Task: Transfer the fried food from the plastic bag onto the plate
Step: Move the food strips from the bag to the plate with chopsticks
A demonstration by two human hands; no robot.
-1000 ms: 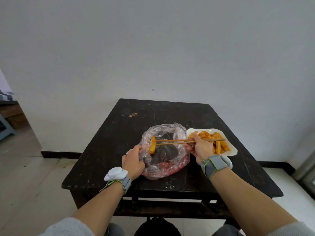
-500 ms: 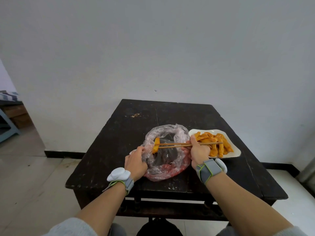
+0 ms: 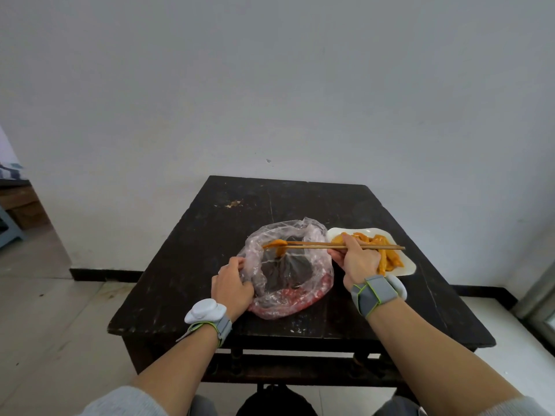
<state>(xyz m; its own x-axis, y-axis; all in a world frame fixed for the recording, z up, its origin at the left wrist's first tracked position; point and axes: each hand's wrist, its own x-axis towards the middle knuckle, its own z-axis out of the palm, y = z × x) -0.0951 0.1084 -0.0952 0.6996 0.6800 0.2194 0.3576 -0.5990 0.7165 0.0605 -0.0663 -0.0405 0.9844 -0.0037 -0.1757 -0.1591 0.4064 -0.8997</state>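
Nearest you, your left hand (image 3: 232, 285) is closed on the near-left rim of the clear plastic bag (image 3: 286, 270), pinching the film so the mouth stays spread; it sits where it did a second ago, so the bag has not shifted on the dark wooden table (image 3: 300, 205). Your right hand (image 3: 357, 261) is curled shut around a pair of wooden chopsticks (image 3: 333, 245), gripping them toward their far end, with the shafts lying almost level across the bag's right rim. What has changed is at the tips: the piece of fried food (image 3: 277, 246) pinched there hung lower inside the bag a second ago and now rides higher, at about the level of the rim, over the left part of the opening. That suggests the piece is free of the bag and the carry to the right can begin. It is not yet over the dish, so the grip must hold across the whole width of the bag. Beyond your right hand, the white plate (image 3: 407, 267) sits just beside the bag and already carries a pile of similar orange strips (image 3: 387, 256). I cannot tell whether more fried pieces remain in the bag; only dark and reddish patches show through the film.
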